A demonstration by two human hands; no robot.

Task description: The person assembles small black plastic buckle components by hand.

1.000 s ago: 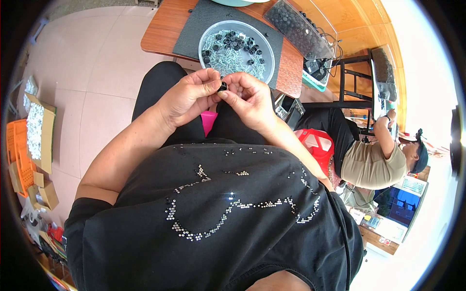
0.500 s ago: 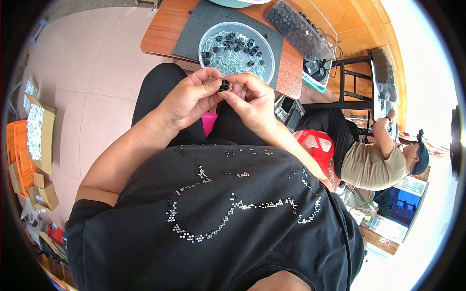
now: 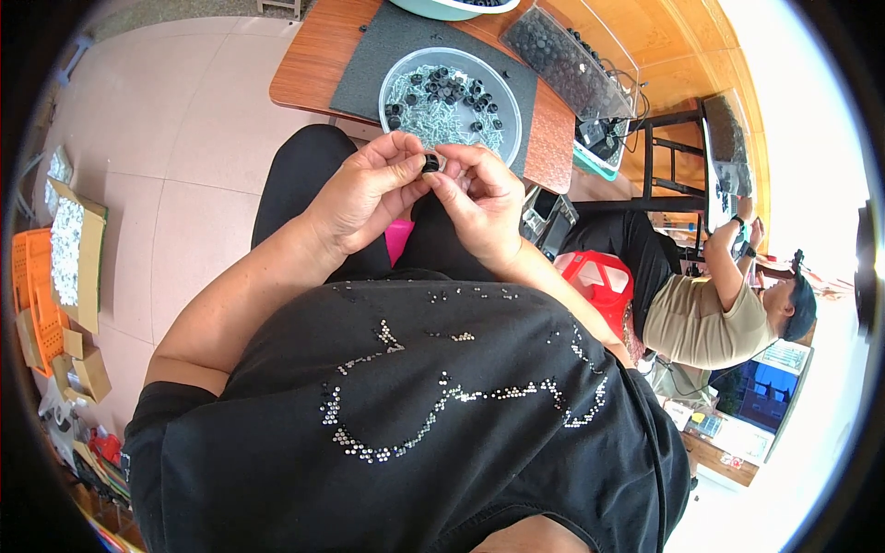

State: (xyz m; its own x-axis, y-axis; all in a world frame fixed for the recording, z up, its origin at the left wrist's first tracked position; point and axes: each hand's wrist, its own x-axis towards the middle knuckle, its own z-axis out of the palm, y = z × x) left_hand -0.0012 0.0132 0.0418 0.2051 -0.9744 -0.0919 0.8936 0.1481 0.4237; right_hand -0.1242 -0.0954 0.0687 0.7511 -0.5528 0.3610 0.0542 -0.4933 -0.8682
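Observation:
Over my lap, a small round black plastic part (image 3: 430, 163) is pinched between the fingertips of both hands. My left hand (image 3: 369, 189) grips it from the left with thumb and forefinger. From the other side, the thumb of my right hand (image 3: 481, 198) presses against its lower edge, with the fingers curled in. Whatever else my right fingers may hold is hidden. Just beyond my hands stands a clear round basin (image 3: 510, 106) of silvery screws (image 3: 433, 124), with several similar black parts (image 3: 444, 85) lying on top.
The basin rests on a dark mat (image 3: 361, 81) on a brown table (image 3: 302, 69). Behind it are a teal-rimmed bowl (image 3: 442, 11) and a clear bin of black parts (image 3: 567, 60). At right, a co-worker (image 3: 705, 318) sits near a red stool (image 3: 597, 281). Cartons (image 3: 88, 267) stand at left.
The black part has turned slightly in my fingertips, showing a different side. Both hands have shifted a little. The co-worker's arms have moved, and a second hand now shows.

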